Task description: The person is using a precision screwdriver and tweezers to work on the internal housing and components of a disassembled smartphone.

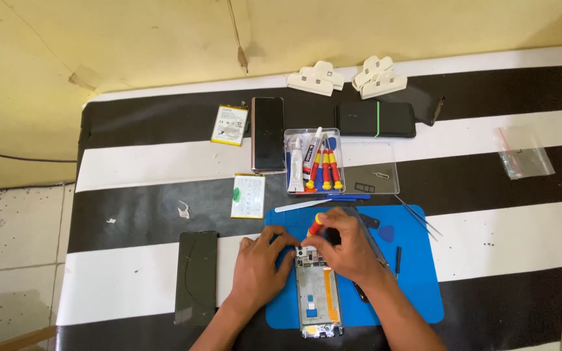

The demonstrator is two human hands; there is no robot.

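opened silver phone frame (319,296): flat on blue rectangular work mat (417,286), black-and-white striped table (489,240). left hand (259,266): fingers pressed on frame's upper left edge, steadying. right hand (345,247): fingers pinched round small red-and-yellow screwdriver (315,225), tip at frame's top end. clear plastic tool box (313,162) beyond mat. dark cracked screen panel (196,276) left of mat.

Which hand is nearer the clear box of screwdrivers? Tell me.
Right. The right hand, holding a red-and-yellow screwdriver over the opened phone, lies just below the clear box. The left hand rests lower and further left, at the phone's edge.
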